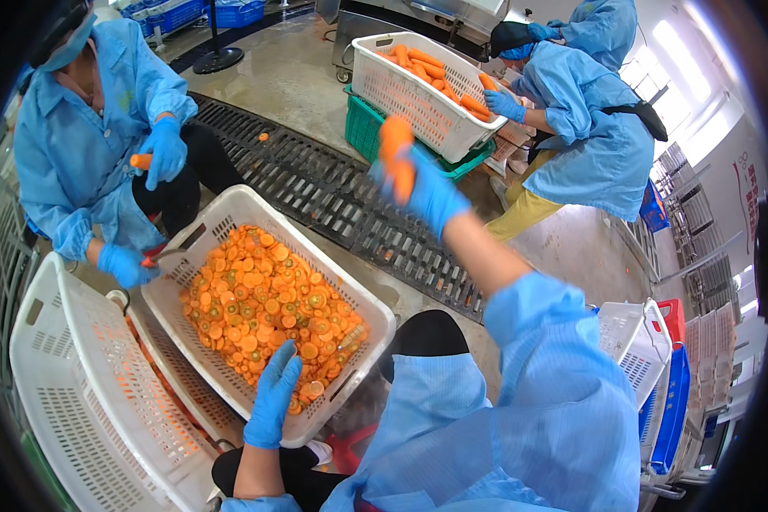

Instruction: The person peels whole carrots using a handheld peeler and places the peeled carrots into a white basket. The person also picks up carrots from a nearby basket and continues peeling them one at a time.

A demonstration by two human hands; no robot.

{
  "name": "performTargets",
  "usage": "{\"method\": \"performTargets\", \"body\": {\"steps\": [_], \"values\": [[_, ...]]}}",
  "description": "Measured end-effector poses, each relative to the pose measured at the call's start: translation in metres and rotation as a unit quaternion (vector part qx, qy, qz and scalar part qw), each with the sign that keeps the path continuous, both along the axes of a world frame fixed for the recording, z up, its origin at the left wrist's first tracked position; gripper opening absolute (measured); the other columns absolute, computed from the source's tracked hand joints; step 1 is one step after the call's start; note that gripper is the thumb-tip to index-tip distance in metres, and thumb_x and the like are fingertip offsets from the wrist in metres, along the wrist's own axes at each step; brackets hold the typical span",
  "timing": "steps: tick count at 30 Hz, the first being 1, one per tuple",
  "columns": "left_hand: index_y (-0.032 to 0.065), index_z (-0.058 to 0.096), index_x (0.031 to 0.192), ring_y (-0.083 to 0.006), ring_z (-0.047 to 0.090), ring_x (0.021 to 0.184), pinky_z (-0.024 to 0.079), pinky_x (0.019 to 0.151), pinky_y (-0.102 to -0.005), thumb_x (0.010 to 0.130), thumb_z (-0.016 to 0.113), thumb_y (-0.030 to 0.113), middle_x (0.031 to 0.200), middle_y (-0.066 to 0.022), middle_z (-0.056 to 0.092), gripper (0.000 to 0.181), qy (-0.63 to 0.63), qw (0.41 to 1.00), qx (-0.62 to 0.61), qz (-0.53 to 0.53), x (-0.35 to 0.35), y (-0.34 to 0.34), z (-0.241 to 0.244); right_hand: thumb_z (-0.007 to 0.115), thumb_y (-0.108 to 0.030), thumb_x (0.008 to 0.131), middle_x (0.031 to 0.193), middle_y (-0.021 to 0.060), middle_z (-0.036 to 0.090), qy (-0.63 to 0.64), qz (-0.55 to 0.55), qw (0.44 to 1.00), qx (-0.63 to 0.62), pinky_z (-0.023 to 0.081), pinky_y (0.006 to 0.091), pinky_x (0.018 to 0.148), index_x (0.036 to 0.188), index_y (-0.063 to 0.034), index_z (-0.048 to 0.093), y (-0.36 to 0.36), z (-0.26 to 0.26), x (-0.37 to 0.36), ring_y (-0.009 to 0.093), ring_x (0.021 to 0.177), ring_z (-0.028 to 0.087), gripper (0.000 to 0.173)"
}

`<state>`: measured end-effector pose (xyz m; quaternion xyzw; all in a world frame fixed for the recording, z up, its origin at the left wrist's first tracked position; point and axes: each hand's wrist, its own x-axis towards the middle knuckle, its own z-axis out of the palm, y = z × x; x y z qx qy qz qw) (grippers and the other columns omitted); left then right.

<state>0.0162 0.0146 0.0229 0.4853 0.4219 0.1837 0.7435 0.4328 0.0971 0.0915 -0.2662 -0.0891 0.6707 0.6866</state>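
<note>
My right hand (pixel 425 192), in a blue glove and blurred, is raised over the floor grate with its fingers around orange carrots (pixel 397 150); it looks like two of them. My left hand (pixel 274 397), gloved too, hangs over the near wall of a white perforated plastic crate (pixel 358 377), thumb and fingers apart, with nothing visible in it. Cut carrot ends and slices (pixel 262 307) fill much of that crate. Across from me, a co-worker holds a carrot piece (pixel 142 161) in one gloved hand and a red-handled tool (pixel 150 261) in the other.
Whole carrots lie in a white crate (pixel 409 86) on a green crate (pixel 365 125). Another co-worker (pixel 569 109) bends beside it. More white crates (pixel 70 384) stand at the left, others (pixel 633 345) at the right. A black drain grate (pixel 333 185) crosses the floor.
</note>
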Motion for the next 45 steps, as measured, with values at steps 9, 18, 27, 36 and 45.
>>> {"method": "performTargets", "body": {"steps": [9,18,27,36,45], "values": [[0.0052,0.052,0.131,-0.0303,0.043,0.130,0.036,0.106,-0.0400,0.083,0.069,0.013,0.137,-0.0171,0.047,0.051,0.132,0.880,0.449,0.079,-0.022,0.012,-0.028,0.062,-0.029,0.091,0.145,0.0234,0.031,-0.341,-0.115,0.929,-0.081,0.049,0.0506,0.092,0.146,-0.0071,0.028,0.012,0.012,0.017,0.039,0.128,0.041,0.068],[0.0051,0.061,0.120,-0.0277,0.049,0.125,0.037,0.105,-0.0372,0.082,0.066,0.006,0.131,-0.0154,0.054,0.039,0.212,0.758,0.553,0.274,-0.146,-0.006,0.141,0.071,-0.033,0.078,0.146,0.0229,0.034,-0.779,0.332,0.532,-0.022,0.039,0.0430,0.104,0.140,-0.0188,0.046,-0.119,-0.241,-0.208,0.042,0.130,0.038,0.068],[0.0074,0.056,0.128,-0.0292,0.055,0.118,0.042,0.100,-0.0378,0.082,0.069,0.035,0.128,-0.0168,0.056,0.055,0.584,0.714,0.316,0.223,-0.345,0.042,0.099,0.072,-0.035,0.073,0.149,0.0231,0.029,-0.780,0.502,0.371,-0.038,0.037,0.0412,0.107,0.138,-0.0195,0.048,-0.133,-0.276,-0.209,0.042,0.132,0.036,0.072],[0.0097,0.038,0.141,-0.0338,0.050,0.121,0.040,0.104,-0.0398,0.069,0.076,0.039,0.133,-0.0191,0.051,0.087,0.601,0.781,0.167,-0.030,-0.355,0.142,-0.008,0.063,-0.011,0.082,0.106,0.0183,0.066,-0.855,0.245,0.445,0.102,0.049,0.0410,0.089,0.105,-0.0050,0.069,-0.149,-0.281,-0.213,0.034,0.098,0.062,0.025],[0.0157,0.041,0.135,-0.0363,0.049,0.121,0.042,0.096,-0.0557,0.081,0.063,0.032,0.134,-0.0150,0.048,0.061,0.671,0.706,0.223,0.030,-0.333,0.189,-0.108,0.061,-0.009,0.082,0.112,0.0165,0.063,-0.857,0.271,0.433,0.071,0.047,0.0418,0.091,0.110,-0.0061,0.066,-0.143,-0.256,-0.231,0.034,0.105,0.058,0.029]]}}
